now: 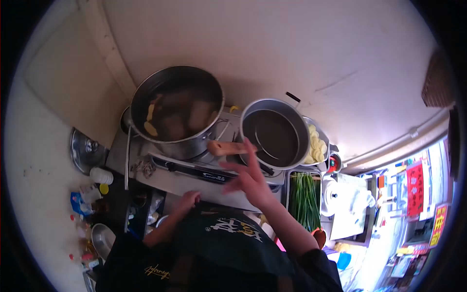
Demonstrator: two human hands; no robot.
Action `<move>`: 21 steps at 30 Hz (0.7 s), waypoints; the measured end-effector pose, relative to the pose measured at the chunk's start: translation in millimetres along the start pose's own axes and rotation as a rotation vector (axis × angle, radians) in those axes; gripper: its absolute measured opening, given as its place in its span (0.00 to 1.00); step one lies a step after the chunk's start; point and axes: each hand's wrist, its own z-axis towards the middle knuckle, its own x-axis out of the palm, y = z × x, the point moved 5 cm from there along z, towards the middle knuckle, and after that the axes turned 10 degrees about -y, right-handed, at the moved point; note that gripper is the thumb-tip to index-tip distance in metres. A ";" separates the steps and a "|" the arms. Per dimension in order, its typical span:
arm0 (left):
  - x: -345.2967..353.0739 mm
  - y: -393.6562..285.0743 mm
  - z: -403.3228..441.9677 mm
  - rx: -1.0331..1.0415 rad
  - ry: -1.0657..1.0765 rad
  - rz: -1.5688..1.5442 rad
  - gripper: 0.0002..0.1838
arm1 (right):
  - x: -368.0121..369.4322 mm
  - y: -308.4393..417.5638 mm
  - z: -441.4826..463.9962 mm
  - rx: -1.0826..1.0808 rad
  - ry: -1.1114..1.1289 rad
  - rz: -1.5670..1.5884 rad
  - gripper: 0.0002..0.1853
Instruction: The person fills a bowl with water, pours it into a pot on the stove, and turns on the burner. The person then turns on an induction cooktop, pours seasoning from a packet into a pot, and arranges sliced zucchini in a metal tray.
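My right hand (250, 180) is raised over the stove front, its fingers spread and slightly blurred. Its index finger overlaps a wooden handle (224, 148); whether it touches the handle is unclear. That handle reaches over the rim of the smaller pot (302, 119), with a thin metal curve at its end inside. Dark liquid (270, 131) fills this pot's lower part. My left hand (188, 200) is low by the counter's front edge, loosely bent, with nothing seen in it. A large pot (177, 148) at the left holds brownish liquid with pale yellowish pieces (150, 127) in it.
The pots stand on a gas stove (194, 173) against the wall. Pale slices (316, 146) fill a bowl at the right, and long green stalks (305, 199) lie in a tray. At the left are a metal lid (86, 150), stacked cups (101, 175) and a metal bowl (103, 239).
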 end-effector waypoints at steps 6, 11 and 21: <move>30.5 -29.1 -28.8 -0.094 0.226 0.134 0.16 | -7.0 -19.8 45.1 -0.150 -0.120 -0.151 0.30; 20.6 -13.3 -36.3 -0.081 0.205 0.178 0.15 | -67.8 68.7 -21.0 -0.106 -0.155 -0.151 0.16; 32.1 -8.8 -30.5 -0.137 0.236 0.112 0.14 | -207.6 130.4 -52.9 -0.125 -0.576 -0.481 0.05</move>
